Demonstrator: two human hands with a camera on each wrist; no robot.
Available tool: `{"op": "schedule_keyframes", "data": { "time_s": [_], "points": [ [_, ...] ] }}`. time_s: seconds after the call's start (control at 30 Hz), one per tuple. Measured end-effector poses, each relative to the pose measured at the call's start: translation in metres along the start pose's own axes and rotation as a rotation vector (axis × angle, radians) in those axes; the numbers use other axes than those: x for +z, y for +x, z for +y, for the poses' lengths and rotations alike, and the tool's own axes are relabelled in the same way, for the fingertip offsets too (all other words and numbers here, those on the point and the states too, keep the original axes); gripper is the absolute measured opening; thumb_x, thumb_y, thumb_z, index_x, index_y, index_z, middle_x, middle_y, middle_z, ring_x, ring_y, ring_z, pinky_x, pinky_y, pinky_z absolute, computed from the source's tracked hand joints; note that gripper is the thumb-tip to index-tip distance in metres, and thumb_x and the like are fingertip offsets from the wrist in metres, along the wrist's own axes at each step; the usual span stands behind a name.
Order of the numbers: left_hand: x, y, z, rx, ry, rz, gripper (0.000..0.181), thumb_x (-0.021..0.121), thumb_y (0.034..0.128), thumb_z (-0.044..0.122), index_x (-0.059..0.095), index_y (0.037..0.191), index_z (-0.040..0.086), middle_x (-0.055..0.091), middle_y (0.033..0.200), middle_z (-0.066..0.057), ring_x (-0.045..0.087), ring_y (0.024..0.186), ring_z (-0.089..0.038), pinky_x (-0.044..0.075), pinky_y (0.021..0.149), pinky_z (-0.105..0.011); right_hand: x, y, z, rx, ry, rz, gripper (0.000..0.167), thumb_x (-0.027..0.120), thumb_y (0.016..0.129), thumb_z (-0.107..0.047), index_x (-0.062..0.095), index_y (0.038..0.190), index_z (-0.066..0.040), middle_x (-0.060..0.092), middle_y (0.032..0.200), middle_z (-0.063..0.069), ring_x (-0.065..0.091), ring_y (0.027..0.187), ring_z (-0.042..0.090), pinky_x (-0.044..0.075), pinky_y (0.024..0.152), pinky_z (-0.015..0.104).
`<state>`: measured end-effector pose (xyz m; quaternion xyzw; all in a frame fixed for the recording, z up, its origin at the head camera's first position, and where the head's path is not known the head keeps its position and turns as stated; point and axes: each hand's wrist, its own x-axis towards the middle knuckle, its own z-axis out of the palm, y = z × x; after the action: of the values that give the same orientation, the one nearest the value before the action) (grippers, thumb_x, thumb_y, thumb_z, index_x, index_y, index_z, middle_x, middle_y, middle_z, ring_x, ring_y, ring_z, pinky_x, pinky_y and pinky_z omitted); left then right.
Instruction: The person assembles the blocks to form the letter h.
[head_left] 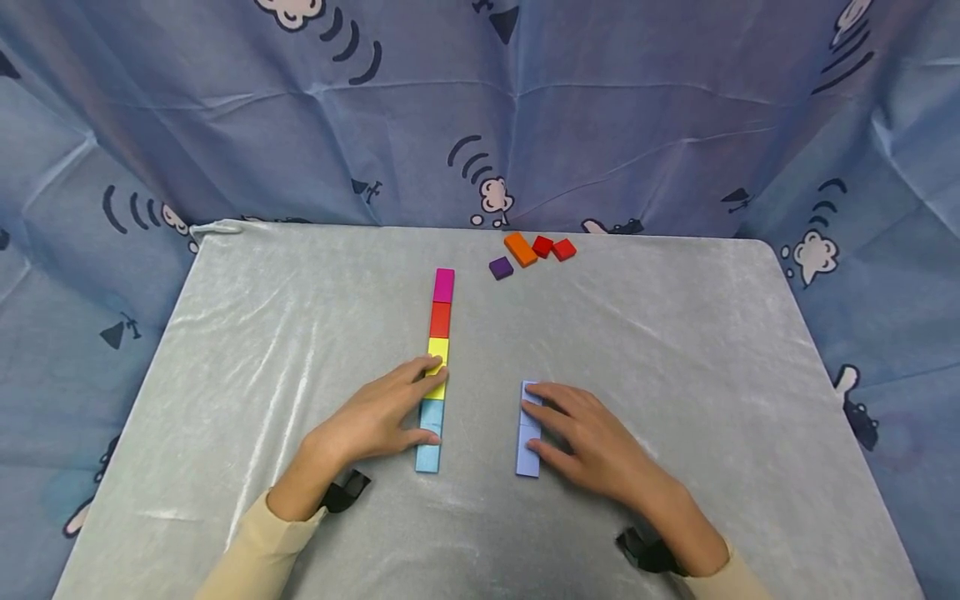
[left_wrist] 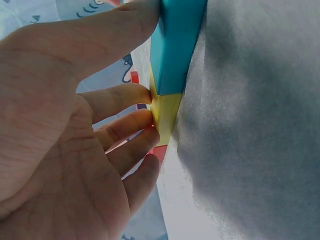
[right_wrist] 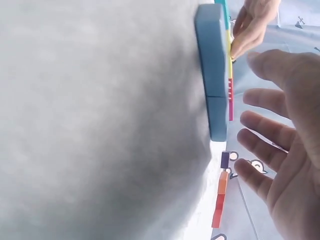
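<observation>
A straight row of coloured blocks runs away from me: light blue blocks (head_left: pixel 428 460) nearest, then yellow (head_left: pixel 438 347), red (head_left: pixel 440 320) and magenta (head_left: pixel 444 286) at the far end. My left hand (head_left: pixel 371 421) touches this row, its thumb at the light blue part and its fingertips on the yellow. In the left wrist view the thumb lies against the light blue block (left_wrist: pixel 175 55). To the right, two periwinkle blocks (head_left: pixel 528 462) lie end to end. Over their right side spreads my right hand (head_left: pixel 596 442); the right wrist view shows its fingers apart from the blocks (right_wrist: pixel 212 60).
At the far table edge lie a small purple block (head_left: pixel 501 267), an orange block (head_left: pixel 521 249) and two red blocks, one (head_left: pixel 543 246) beside the other (head_left: pixel 564 250). A grey cloth covers the table (head_left: pixel 712 358). Blue patterned curtains (head_left: pixel 615 125) hang behind and at both sides.
</observation>
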<state>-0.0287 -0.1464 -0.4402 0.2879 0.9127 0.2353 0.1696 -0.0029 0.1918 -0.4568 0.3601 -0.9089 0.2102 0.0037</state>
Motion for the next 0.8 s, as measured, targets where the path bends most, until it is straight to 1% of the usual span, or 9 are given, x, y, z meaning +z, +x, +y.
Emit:
{"op": "schedule_keyframes", "data": {
  "time_s": [0.2,0.37,0.57,0.67,0.8],
  "points": [
    [0.0,0.001,0.0,-0.001,-0.001,0.0,0.09,0.088,0.0878,0.036,0.045,0.16,0.004,0.04,0.168,-0.014,0.044,0.154,-0.031,0.046,0.122,-0.048,-0.008,0.012,0.005,0.023,0.045,0.013,0.05,0.081,0.095,-0.026,0.07,0.139,-0.008,0.064,0.147,0.01,0.062,0.136,0.029,0.053,0.111,0.055],
    [0.002,0.002,0.0,0.004,-0.002,0.005,0.091,0.088,0.0875,0.038,0.045,0.16,0.004,0.04,0.168,-0.014,0.044,0.154,-0.031,0.045,0.123,-0.047,-0.013,0.023,0.012,0.055,0.042,-0.003,0.05,0.079,0.096,-0.025,0.068,0.141,-0.006,0.065,0.147,0.01,0.062,0.136,0.031,0.052,0.112,0.057],
    [0.001,0.002,0.0,-0.008,0.001,0.002,0.091,0.087,0.0878,0.038,0.044,0.16,0.005,0.04,0.168,-0.014,0.043,0.155,-0.031,0.045,0.123,-0.047,-0.01,0.04,0.021,0.107,0.025,0.039,0.046,0.078,0.096,-0.022,0.07,0.138,-0.004,0.069,0.14,0.012,0.065,0.131,0.033,0.053,0.11,0.058],
    [0.0,0.002,0.0,-0.006,0.002,0.003,0.09,0.088,0.0874,0.037,0.045,0.16,0.004,0.041,0.167,-0.014,0.044,0.154,-0.03,0.046,0.123,-0.047,-0.008,0.048,0.024,0.145,0.023,0.035,0.046,0.077,0.097,-0.023,0.069,0.138,-0.004,0.069,0.139,0.013,0.065,0.131,0.034,0.052,0.111,0.059],
    [-0.001,0.001,0.0,-0.003,0.0,-0.002,0.09,0.088,0.0877,0.037,0.045,0.16,0.004,0.041,0.167,-0.014,0.044,0.154,-0.03,0.046,0.122,-0.047,-0.007,0.057,0.028,0.17,0.031,0.023,0.048,0.077,0.098,-0.024,0.067,0.141,-0.004,0.068,0.141,0.014,0.064,0.131,0.034,0.052,0.112,0.058]
  ]
}}
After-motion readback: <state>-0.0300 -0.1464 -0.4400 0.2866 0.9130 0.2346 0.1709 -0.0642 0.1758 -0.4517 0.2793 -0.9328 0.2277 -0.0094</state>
